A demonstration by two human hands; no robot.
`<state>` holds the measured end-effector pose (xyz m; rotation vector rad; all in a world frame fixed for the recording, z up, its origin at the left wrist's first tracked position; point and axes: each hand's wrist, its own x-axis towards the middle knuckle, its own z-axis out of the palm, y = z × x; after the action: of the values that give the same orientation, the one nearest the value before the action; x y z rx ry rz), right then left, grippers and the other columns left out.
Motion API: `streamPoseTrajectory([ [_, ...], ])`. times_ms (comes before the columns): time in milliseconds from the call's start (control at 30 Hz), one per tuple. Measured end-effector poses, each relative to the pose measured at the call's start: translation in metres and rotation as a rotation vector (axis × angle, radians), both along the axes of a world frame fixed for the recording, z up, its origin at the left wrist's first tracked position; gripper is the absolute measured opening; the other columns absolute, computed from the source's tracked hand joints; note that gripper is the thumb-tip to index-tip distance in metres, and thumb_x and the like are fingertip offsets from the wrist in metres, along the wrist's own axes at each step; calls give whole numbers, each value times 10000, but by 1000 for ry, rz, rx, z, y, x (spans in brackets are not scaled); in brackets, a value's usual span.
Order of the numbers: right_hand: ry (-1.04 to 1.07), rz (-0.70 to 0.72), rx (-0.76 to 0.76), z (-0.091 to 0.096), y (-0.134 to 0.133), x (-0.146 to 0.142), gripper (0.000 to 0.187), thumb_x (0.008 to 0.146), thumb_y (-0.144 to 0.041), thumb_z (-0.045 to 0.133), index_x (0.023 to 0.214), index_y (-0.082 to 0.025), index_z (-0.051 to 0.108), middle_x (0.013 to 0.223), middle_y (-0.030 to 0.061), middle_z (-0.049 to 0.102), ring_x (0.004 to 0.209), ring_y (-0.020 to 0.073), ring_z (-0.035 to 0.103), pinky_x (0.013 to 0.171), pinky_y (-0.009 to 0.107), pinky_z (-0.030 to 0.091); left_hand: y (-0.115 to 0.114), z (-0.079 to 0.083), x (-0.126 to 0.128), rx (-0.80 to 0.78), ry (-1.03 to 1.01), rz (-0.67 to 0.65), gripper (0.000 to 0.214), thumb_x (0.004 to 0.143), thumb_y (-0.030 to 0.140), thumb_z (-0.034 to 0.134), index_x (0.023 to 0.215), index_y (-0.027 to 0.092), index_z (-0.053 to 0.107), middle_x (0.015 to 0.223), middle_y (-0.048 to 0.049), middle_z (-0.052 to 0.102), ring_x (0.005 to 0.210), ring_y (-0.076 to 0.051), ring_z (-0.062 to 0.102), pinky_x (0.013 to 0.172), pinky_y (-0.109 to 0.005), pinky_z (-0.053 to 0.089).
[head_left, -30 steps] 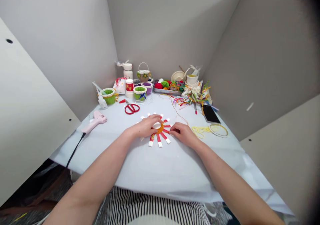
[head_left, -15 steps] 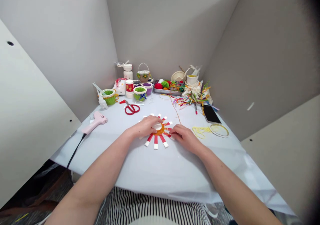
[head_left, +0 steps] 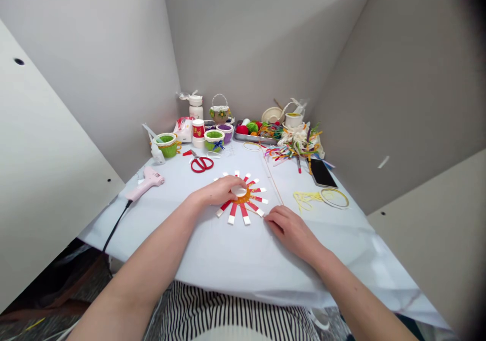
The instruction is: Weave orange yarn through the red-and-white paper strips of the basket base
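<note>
Pressing down, the left hand [head_left: 217, 190] pins a red-and-white paper sunburst [head_left: 246, 214] mid-frame, fingers curved over its hub to keep it flat; the right hand [head_left: 290, 233] lies empty beside it, fingers relaxed on the pale bench [head_left: 212, 252].

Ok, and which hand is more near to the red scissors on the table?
Left. The left hand rests on the red-and-white paper strips, in front of the red scissors, not touching them; the right hand lies farther away, to their right and nearer the table edge.
</note>
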<state>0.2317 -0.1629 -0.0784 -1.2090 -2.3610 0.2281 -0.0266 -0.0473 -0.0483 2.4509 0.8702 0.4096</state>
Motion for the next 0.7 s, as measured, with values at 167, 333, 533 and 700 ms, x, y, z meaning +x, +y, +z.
streamPoseTrajectory([
  [167,-13,-108,-33,5,20,3,197,944,-167,489,897,-211,675,919,70,657,892,211,618,801,341,502,0,0,-1,-10,0,0,393,796,113,593,1175,212,627,1228,-70,636,1148,-246,574,1021,-381,448],
  [333,-5,-115,-126,12,57,-3,129,878,-165,586,808,-204,686,846,41,664,805,175,617,737,278,462,0,0,-1,3,4,-20,413,763,82,584,1150,218,624,1225,-60,645,1157,-243,577,1035,-375,439],
  [533,72,-276,-136,4,81,-15,114,848,-181,602,754,-186,666,789,28,674,728,158,589,684,260,409,-1,2,0,-12,12,1,421,745,91,596,1150,205,615,1234,-65,640,1149,-244,580,1030,-365,443],
  [700,110,-283,-141,-1,77,-16,105,854,-210,597,775,-190,663,794,28,673,719,156,585,672,257,409,-5,4,4,31,14,7,346,798,188,623,1143,212,620,1181,-67,649,1105,-248,591,993,-363,456],
])
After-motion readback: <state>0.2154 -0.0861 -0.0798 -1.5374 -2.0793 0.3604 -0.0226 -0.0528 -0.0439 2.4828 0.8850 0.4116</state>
